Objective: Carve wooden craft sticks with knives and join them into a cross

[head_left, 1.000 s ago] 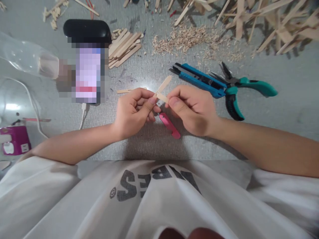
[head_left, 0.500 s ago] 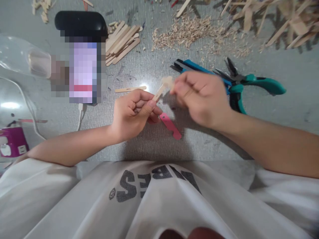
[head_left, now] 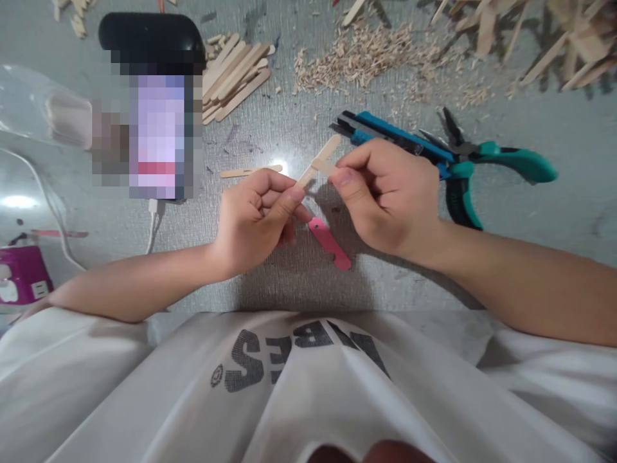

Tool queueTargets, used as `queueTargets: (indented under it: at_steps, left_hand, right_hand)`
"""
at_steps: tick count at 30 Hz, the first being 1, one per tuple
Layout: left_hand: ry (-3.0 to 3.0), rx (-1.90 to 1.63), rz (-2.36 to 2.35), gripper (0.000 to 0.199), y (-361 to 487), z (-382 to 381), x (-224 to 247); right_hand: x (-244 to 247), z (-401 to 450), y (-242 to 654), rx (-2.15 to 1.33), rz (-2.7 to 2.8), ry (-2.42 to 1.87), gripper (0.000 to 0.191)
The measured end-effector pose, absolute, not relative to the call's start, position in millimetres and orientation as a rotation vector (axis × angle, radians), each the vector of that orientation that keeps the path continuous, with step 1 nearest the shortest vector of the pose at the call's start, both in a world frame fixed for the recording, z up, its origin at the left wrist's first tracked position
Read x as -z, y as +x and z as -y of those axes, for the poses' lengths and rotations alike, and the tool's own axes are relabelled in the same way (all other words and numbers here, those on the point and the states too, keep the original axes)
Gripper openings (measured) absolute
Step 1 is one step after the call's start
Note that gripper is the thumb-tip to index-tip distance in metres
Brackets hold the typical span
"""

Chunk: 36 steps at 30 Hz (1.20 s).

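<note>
My left hand [head_left: 263,222] pinches the lower end of a wooden craft stick [head_left: 326,152] that slants up to the right. Between the thumb and fingers of my right hand [head_left: 388,196] is a second, short-looking wooden piece [head_left: 324,167], which touches or crosses the stick near its middle; most of it is hidden by the fingers. Below the hands lies a pink notched piece [head_left: 330,244] with a small dark dot at one end. Another craft stick [head_left: 250,172], with a slit in it, rests just behind my left hand.
A blue utility knife [head_left: 385,132] and green-handled pliers [head_left: 506,157] lie beyond my right hand. Craft sticks [head_left: 238,77] are piled at the back, near wood shavings [head_left: 366,61]. A blurred phone [head_left: 157,135], black case [head_left: 152,37], and clear bottle [head_left: 43,109] stand left.
My right hand has steadied from a blur, and its wooden piece now shows against the stick. The stick's upper end has come into clear view. My left hand has barely moved.
</note>
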<state>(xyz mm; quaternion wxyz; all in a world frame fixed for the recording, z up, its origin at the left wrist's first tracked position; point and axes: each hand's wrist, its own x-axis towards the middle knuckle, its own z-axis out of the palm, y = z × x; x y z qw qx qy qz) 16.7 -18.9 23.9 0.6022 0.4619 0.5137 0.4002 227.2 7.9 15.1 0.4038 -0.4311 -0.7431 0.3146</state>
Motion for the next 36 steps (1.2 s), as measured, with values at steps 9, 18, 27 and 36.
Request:
queueTargets:
  at_steps: [9,18,27,36]
  left_hand:
    - [1.071,-0.908,-1.125,0.055,15.3,17.8,-22.7]
    - [1.044,-0.894,-1.124,0.057,14.5,15.9,-22.5]
    - [1.035,-0.902,-1.107,0.059,14.1,14.8,-21.3]
    - [1.032,-0.916,-1.087,0.061,14.5,14.2,-20.0]
  right_hand:
    - [-14.8,-2.3,218.2,-0.933,1.917,-1.085,0.033]
    - [-13.6,-5.0,219.4,-0.864,1.928,-1.031,0.029]
    - [-14.5,-6.1,218.6,-0.782,1.949,-1.037,0.027]
    - [-14.6,-3.8,219.0,-0.746,2.018,-1.075,0.029]
